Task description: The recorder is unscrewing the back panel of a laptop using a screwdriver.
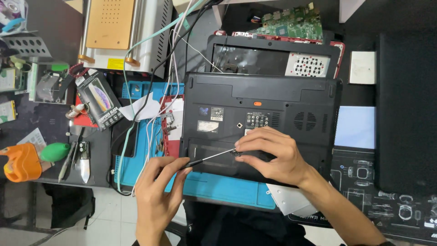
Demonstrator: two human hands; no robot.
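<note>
left hand [157, 200]: gripping the screwdriver [207, 158] handle at the mat's near edge, fingers clamped round it.
right hand [273, 155]: pinching the shaft near the tip, fingertips together, steadying it.
screwdriver: lying low across the laptop [259, 119] underside; looks thin, light, stiff, probably slippery, so hold the handle.
laptop: sitting face-down on the blue mat [218, 187], likely heavy, plastic fragile.
far edge: another opened case [273, 59] lying behind.

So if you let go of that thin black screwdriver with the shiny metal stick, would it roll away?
Probably a little. The thin black screwdriver looks round and slim, so it could roll on the flat underside of the black upturned laptop. It likely feels light and stiff, since the left hand pinches its handle with fingertips while the right hand steadies the tip.
</note>
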